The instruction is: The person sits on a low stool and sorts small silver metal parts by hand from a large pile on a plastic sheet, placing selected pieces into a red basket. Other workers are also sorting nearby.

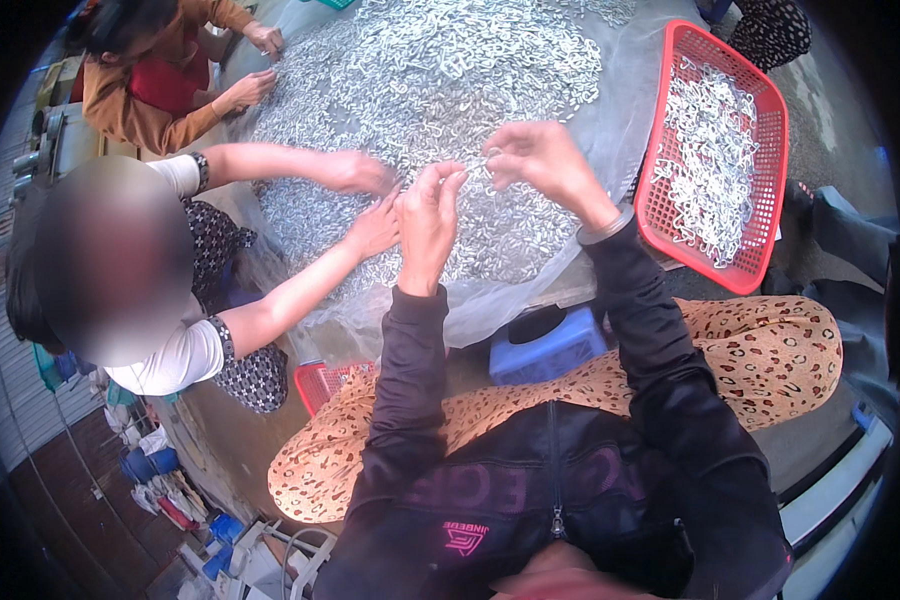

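My left hand (430, 215) is closed in a pinch above the pile, thumb and forefinger on a small whitish hook-like piece (476, 170). Just to its right, my right hand (545, 165) has its fingers curled around the other side; what sits in its fingertips is too small and blurred to make out. Below both hands spreads a wide pile of small silvery pieces (320, 130) on clear plastic sheeting (470, 315). Larger white, curved hook-like pieces (470, 40) are heaped at the far side.
A red plastic basket (660, 100) with white hook-like pieces (710, 160) stands at the right. On the left, a co-worker's hands (375, 225) work close to my left hand; another person's hands (255, 88) are farther back. A blue plastic stool (550, 350) is by my legs.
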{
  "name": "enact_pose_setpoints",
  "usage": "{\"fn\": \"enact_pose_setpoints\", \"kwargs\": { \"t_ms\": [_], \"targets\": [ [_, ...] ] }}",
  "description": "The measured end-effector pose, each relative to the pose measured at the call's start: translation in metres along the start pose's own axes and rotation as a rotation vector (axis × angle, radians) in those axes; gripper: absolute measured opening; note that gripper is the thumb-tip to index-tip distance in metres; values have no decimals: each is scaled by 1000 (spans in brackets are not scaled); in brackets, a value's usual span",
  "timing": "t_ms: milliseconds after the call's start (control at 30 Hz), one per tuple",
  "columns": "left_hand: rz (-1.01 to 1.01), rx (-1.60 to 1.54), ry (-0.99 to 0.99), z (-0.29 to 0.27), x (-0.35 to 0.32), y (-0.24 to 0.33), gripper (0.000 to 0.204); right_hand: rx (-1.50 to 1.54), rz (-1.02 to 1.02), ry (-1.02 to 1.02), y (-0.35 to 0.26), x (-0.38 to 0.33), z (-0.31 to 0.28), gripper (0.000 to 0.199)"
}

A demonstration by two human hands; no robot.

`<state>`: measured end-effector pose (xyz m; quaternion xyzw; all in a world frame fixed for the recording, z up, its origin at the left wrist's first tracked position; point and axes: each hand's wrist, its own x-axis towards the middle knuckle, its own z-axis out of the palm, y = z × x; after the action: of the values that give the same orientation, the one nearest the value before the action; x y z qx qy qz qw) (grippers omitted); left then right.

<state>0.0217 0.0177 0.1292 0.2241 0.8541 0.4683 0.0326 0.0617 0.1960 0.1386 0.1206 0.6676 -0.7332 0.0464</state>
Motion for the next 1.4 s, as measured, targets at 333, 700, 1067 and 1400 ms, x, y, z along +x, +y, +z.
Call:
{"fn": "enact_pose_setpoints", "kwargs": {
  "t_ms": [333,700,1067,1400],
  "targets": [
    [94,85,116,7,-2,2,7,350,35,99,2,4,2,23],
    [189,264,187,32,-18,6,9,378,-140,480,-1,9,-25,20],
    [167,143,168,29,10,22,33,206,-116,224,2,14,-19,25],
    [266,194,114,28,10,18,9,197,-145,256,5,15,-17,23]
  ]
}}
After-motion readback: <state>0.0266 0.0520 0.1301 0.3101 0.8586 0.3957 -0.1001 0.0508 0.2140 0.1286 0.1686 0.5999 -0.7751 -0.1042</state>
